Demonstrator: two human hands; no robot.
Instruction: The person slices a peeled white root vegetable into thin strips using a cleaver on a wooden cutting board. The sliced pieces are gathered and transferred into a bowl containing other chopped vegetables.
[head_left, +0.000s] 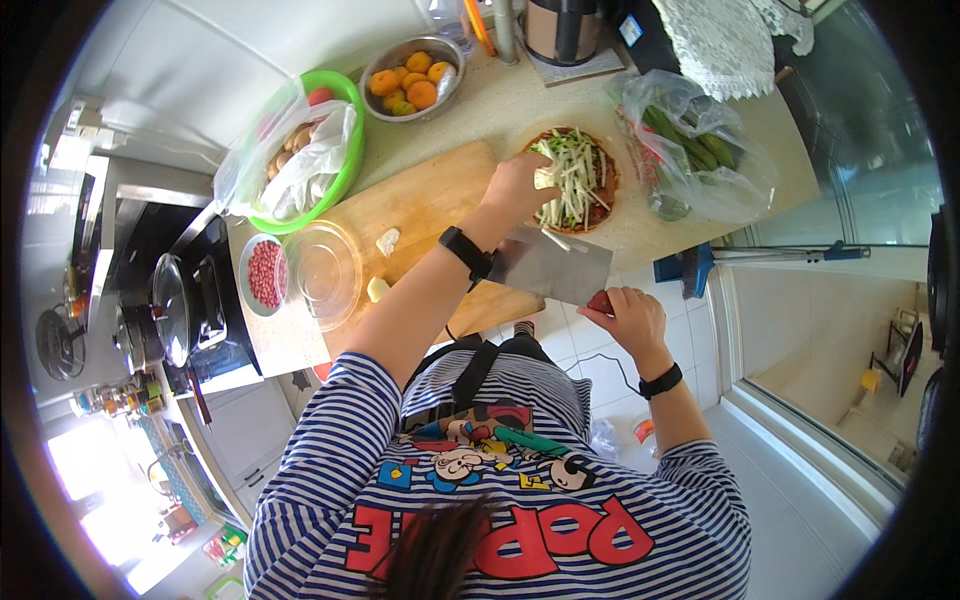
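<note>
My right hand (630, 319) grips the red handle of a kitchen cleaver (559, 266). The wide blade reaches left under the rim of a round container, and a few pale strips lie on its upper edge. The container is heaped with pale and green vegetable strips (574, 180) over a reddish layer. My left hand (521, 184) is at the left side of the heap with its fingers bent against the strips; whether it holds any is unclear. Left of my left forearm, a pale peeled piece (378, 289) and a small whitish scrap (388, 241) lie on the wooden cutting board (427, 187).
A clear plastic lid (324, 274) and a bowl of reddish peanuts (264, 274) stand left of the board. Behind are a green basket (356, 150) and a metal bowl of oranges (414, 79). A plastic bag of green vegetables (690, 146) lies at right.
</note>
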